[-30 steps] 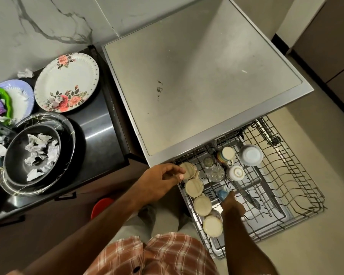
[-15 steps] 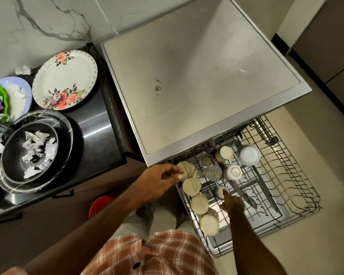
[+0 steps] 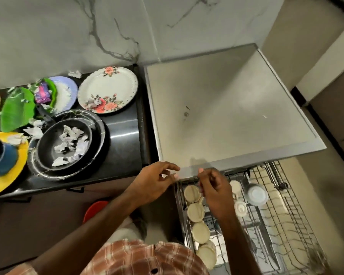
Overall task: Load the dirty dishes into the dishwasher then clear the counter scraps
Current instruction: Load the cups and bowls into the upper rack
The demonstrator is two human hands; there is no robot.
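Beside right grip [image 3: 214,192], racked cups [image 3: 196,212]

Grey-veined white marble wall [image 3: 48,36] behind; beige floor [image 3: 318,195] lower right; brown cabinet panels [image 3: 338,116] far right.

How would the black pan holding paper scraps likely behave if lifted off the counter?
The black pan sits nested in a wider black plate, so it should probably lift free alone. The crumpled paper scraps lie loose inside, look light, and may spill if it tilts. The pan looks rigid, hardly fragile.
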